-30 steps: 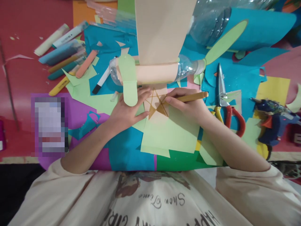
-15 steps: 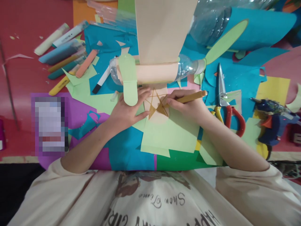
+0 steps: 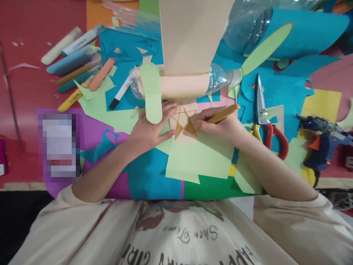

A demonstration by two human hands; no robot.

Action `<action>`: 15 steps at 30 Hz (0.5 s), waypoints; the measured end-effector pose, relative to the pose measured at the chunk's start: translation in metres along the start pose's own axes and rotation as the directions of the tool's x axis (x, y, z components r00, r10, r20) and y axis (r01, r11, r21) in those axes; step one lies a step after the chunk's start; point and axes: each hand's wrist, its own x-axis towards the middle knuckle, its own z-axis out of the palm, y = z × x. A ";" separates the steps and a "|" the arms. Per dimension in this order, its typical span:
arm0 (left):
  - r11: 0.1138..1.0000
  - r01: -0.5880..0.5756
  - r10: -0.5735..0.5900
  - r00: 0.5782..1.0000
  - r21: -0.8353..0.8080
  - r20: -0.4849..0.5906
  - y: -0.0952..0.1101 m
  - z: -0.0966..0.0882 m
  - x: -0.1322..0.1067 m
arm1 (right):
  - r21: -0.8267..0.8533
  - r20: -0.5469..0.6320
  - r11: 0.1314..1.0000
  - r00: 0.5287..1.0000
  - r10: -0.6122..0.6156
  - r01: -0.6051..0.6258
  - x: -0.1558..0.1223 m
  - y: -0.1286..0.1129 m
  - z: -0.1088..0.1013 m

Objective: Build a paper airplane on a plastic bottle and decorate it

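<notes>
My right hand (image 3: 216,121) grips a brown marker (image 3: 224,113), its lower end at the right side of a star outline (image 3: 188,123). The star is drawn in brown on a peach paper piece (image 3: 183,140), and its lower points are coloured in. My left hand (image 3: 151,129) lies flat with fingers spread, the thumb and fingertips at the peach piece's left edge. Just beyond the hands is a plastic bottle (image 3: 217,79) wrapped in peach paper, with a wide peach strip (image 3: 193,36) across it. A rounded light-green strip (image 3: 153,106) hangs from the bottle over my left fingers.
Scissors (image 3: 260,99) and a blue glue gun (image 3: 321,151) lie to the right. Several markers (image 3: 79,59) are grouped at the upper left, above a blurred phone-like object (image 3: 60,147). Light-green paper (image 3: 201,162) and other coloured scraps cover the table.
The marker and my right hand have shifted slightly, with the marker tilted a little more upright. My left hand stays in place.
</notes>
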 end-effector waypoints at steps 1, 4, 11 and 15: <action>1.000 -0.001 0.001 1.000 0.003 0.000 0.000 0.000 0.000 | -0.001 0.009 1.000 1.000 -0.001 0.001 0.000 0.001 0.000; 1.000 -0.006 0.006 1.000 0.006 0.006 0.001 -0.001 0.000 | -0.017 0.032 1.000 0.999 -0.010 0.011 -0.001 0.003 -0.001; 1.000 0.000 -0.001 1.000 0.009 0.010 0.000 -0.001 -0.001 | -0.032 -0.012 0.999 1.000 0.021 -0.021 -0.001 0.003 -0.003; 1.000 0.002 -0.003 1.000 0.015 0.010 0.000 0.000 0.000 | -0.022 -0.058 0.999 0.998 -0.025 0.024 0.001 0.003 -0.002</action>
